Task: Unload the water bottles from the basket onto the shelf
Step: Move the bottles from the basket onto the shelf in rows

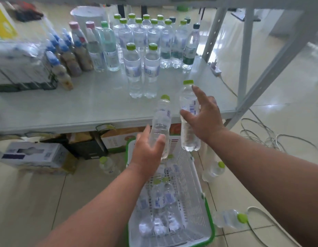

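From the head camera, the left hand (147,150) wraps around the lower part of a green-capped water bottle (161,122), holding it tilted with its cap toward the shelf (83,107). The right hand (204,116) is clamped on a second water bottle (188,104), held nearly upright, thumb across its label and fingers behind, at the shelf's front edge. Both bottles hang above the white basket (195,196) with green rim, which stands on the floor and holds more bottles lying in it. On the shelf stand two green-capped bottles (142,68) in front of a larger group, with blue-capped drinks to the left. Three loose bottles (229,218) lie on the tiles around the basket.
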